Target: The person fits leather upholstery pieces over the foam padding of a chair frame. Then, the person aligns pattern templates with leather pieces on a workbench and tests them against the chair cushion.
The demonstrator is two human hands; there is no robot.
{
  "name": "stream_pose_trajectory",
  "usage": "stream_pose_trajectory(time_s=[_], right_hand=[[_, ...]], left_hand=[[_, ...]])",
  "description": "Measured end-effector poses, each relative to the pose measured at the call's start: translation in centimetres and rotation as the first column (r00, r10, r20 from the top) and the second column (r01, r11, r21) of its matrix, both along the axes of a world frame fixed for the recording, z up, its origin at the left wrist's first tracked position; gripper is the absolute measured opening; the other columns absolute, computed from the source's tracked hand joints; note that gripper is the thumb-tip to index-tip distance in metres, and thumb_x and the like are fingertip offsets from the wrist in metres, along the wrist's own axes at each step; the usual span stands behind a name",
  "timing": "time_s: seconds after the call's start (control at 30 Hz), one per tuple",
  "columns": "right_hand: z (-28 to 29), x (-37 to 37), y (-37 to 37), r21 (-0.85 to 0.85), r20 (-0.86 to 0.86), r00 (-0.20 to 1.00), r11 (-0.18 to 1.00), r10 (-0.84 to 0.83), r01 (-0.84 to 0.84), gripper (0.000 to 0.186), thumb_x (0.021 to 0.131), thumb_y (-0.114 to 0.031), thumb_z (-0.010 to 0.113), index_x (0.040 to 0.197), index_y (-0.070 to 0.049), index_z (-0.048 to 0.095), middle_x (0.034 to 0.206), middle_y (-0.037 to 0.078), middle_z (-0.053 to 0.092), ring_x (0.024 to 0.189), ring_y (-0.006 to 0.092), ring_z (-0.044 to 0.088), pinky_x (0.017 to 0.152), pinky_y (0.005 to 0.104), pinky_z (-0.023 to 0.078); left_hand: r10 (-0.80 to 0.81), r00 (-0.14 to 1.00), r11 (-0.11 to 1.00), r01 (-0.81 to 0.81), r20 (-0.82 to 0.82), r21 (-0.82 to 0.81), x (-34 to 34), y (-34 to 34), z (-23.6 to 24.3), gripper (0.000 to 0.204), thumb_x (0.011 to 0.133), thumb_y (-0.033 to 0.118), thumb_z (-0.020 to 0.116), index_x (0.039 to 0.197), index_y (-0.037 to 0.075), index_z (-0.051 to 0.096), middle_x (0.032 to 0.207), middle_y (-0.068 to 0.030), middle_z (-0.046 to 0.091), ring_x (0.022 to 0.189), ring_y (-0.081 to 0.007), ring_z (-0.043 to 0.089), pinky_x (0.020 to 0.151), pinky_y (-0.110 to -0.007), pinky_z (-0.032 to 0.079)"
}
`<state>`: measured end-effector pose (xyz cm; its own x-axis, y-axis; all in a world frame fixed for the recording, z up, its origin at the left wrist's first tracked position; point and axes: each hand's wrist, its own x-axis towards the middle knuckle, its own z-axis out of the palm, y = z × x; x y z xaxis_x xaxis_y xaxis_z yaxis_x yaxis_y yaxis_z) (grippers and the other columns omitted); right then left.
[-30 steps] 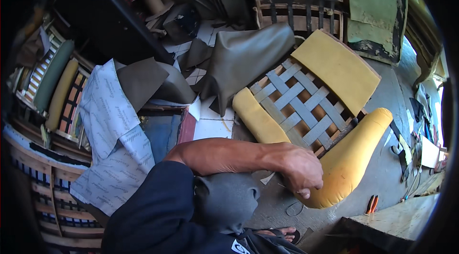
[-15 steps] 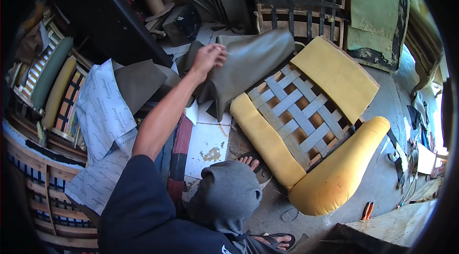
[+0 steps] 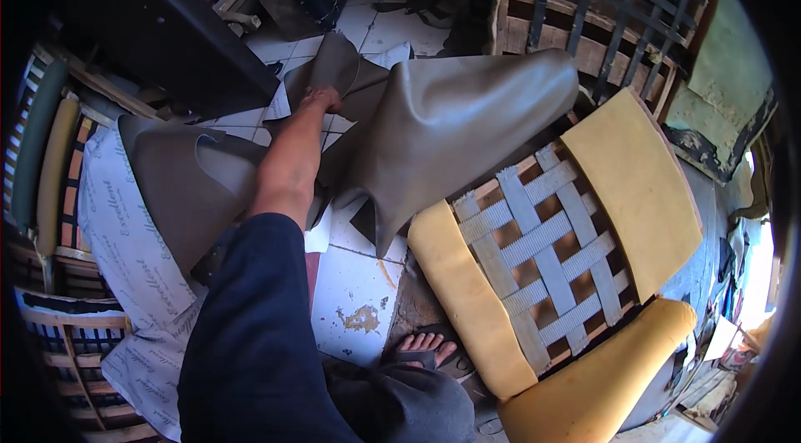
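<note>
The left hand (image 3: pixel 324 99) has its fingers closed on a brown leatherette piece (image 3: pixel 335 61), located over the white tiled floor (image 3: pixel 344 269). The right hand is out of view; its state cannot be told. A larger brown leatherette sheet (image 3: pixel 476 122) lies draped just right, beside a seat frame with woven grey webbing (image 3: pixel 552 276) and yellow foam padding (image 3: pixel 638 193).
</note>
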<state>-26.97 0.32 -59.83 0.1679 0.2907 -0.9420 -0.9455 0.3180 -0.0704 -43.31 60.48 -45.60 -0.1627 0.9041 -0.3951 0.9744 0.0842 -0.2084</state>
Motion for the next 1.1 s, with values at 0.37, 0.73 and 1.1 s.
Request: stream_pose_trajectory(time_s=[0.37,0.73,1.1], right_hand=[[-5.7,0.2,-3.4,0.903,-0.111,0.993,0.415,-0.032,0.114,0.065,0.095,-0.07,0.042,0.133,-0.021,0.063,0.13,-0.002,0.066,0.126,0.0209,0.057,0.11,0.0509,0.039],[-7.7,1.9,-5.7,0.863,0.005,1.0,0.505,-0.009,0.0,0.062,0.095,-0.067,0.045,0.133,-0.021,0.06,0.135,-0.001,0.062,0.128,0.0184,0.053,0.111,0.0472,0.035],[-9.0,1.3,-2.7,0.801,0.229,0.953,0.595,-0.199,-0.068,0.057,0.095,-0.061,0.049,0.132,-0.02,0.06,0.136,0.001,0.061,0.125,0.0185,0.053,0.109,0.0446,0.035]], left_hand=[[0.083,0.996,0.971,-0.076,-0.022,0.225,-5.4,4.2,-4.3,0.033,0.089,0.009,0.057,0.118,0.008,0.072,0.135,-0.0119,0.062,0.126,-0.0298,0.058,0.105,-0.044,0.047],[0.076,0.947,0.996,-0.061,0.314,-0.059,5.7,-3.7,-4.7,0.052,0.082,0.024,0.078,0.129,0.007,0.065,0.143,-0.0179,0.054,0.131,-0.0323,0.055,0.104,-0.045,0.049],[-0.058,0.935,0.933,-0.074,0.351,0.351,3.5,-3.0,-14.3,0.032,0.095,0.021,0.049,0.112,0.006,0.072,0.116,-0.0173,0.068,0.111,-0.033,0.066,0.099,-0.049,0.05]])
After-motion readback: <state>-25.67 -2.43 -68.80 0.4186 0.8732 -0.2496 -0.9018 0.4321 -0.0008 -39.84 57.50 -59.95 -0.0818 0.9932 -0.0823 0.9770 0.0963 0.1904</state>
